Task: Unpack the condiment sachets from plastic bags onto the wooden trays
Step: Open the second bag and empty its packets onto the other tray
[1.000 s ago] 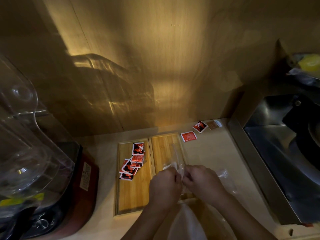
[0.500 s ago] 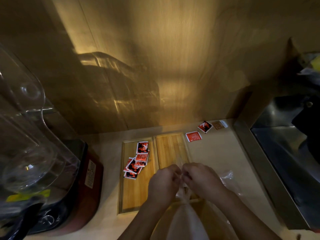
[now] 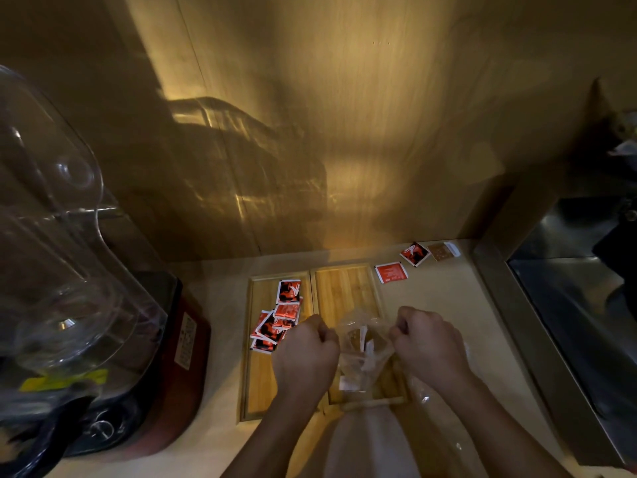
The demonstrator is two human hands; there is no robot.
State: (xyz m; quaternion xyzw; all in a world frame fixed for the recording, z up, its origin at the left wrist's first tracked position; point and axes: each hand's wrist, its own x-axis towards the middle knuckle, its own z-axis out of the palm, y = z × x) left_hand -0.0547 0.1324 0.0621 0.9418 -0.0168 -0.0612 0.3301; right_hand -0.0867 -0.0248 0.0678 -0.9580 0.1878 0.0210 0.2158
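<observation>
Two wooden trays lie side by side on the counter. The left tray (image 3: 262, 381) holds several red-and-black sachets (image 3: 279, 319). The right tray (image 3: 344, 288) is bare at its far end. Over its near half, my left hand (image 3: 306, 353) and my right hand (image 3: 427, 343) each grip one side of a clear plastic bag (image 3: 365, 353), pulled apart between them. Brown and white sachets show inside the bag. Both fists are closed on the plastic.
Two red sachets (image 3: 391, 272) (image 3: 414, 253) and a brown one (image 3: 443, 251) lie loose on the counter beyond the right tray. A clear-domed appliance (image 3: 69, 270) on a red base stands at the left. A steel sink (image 3: 568, 305) bounds the right. A wooden wall stands close behind.
My hands, together at the bag's top before, have moved apart and stretched the bag open, exposing the sachets inside.
</observation>
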